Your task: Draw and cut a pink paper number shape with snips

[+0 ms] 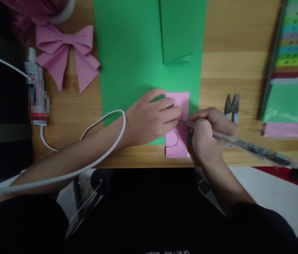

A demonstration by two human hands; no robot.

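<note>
A pink strip of paper [179, 144] with curved dark lines drawn on it lies near the table's front edge, partly over a green sheet [133, 53]. My left hand [154, 118] rests flat on the strip's left side, fingers stretched out and slightly apart, covering some of the lines. From the right, my right hand [209, 130] grips a pen [251, 148], whose tip meets the strip beside my left fingertips. The pen leans back to the right. Part of the strip is hidden under my left fingers.
A folded green paper [176, 31] lies on the green sheet. Small thread snips [232, 106] sit just beyond my right hand. A pink paper bow [68, 53] and a glue tube [36, 91] are at left. A white cable [111, 148] loops over my left forearm. Packaged coloured paper [291, 102] lies right.
</note>
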